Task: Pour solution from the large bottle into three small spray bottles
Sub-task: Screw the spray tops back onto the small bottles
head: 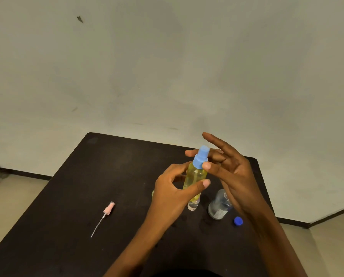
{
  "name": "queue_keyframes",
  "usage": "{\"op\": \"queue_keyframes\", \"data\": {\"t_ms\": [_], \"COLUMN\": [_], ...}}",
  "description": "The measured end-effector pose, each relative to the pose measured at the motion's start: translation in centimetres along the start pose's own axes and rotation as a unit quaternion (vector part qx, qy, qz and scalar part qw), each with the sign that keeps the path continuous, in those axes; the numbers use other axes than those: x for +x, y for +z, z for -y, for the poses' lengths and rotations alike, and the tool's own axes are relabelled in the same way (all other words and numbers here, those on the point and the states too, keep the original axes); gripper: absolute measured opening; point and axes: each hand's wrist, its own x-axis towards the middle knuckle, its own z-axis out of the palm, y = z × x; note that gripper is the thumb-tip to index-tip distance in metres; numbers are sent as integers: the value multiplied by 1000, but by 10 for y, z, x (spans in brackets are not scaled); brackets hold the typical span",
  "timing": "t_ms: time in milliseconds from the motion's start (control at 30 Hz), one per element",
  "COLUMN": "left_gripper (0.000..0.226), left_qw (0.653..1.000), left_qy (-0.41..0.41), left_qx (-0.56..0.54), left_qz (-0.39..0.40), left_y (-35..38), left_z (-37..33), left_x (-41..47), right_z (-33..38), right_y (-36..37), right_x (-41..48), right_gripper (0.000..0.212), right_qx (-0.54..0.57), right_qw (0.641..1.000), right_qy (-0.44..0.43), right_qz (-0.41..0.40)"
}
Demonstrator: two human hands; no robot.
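Above the dark table (107,166) my left hand (173,188) grips the yellow spray bottle (195,174) steady so my right hand (235,172), pinching its blue spray head (201,156), can twist it, with the large bottle (219,206) uncapped nearby.

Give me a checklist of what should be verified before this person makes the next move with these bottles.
1. Yellow spray bottle gripped securely: ok, the left hand wraps round it.
2. Blue spray top screwed tight: cannot tell; the right hand pinches it on the neck.
3. Large bottle upright and open: ok; its blue cap lies beside it.
4. All small bottles topped: not ok; the pink spray head lies loose on the table.
5. Small clear bottle filled: cannot tell, mostly hidden behind the held one.
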Motion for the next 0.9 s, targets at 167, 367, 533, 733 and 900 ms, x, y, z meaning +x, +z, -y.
{"op": "queue_keyframes", "data": {"t_ms": [167,367,533,733,900], "left_gripper": [35,39,40,43,40], "left_qw": [1000,999,999,998,999], "left_qy": [-3,-29,-26,-27,-29], "left_qx": [4,-8,19,47,10], "left_qz": [-3,11,-14,-38,-11], "left_y": [0,1,2,8,3], "left_z": [-1,2,3,9,5], "left_x": [0,-1,-2,-6,-3], "right_z": [-1,-2,-4,-14,-6], "right_y": [1,10,19,38,22], "right_x": [1,-1,-4,-9,-2], "right_gripper": [52,54,50,57,68], "right_qx": [-30,-74,-119,-172,-137], "right_qw": [999,991,974,941,979], "right_qy": [-15,-39,-63,-92,-35], "right_qz": [-37,-103,-183,-275,-145]}}
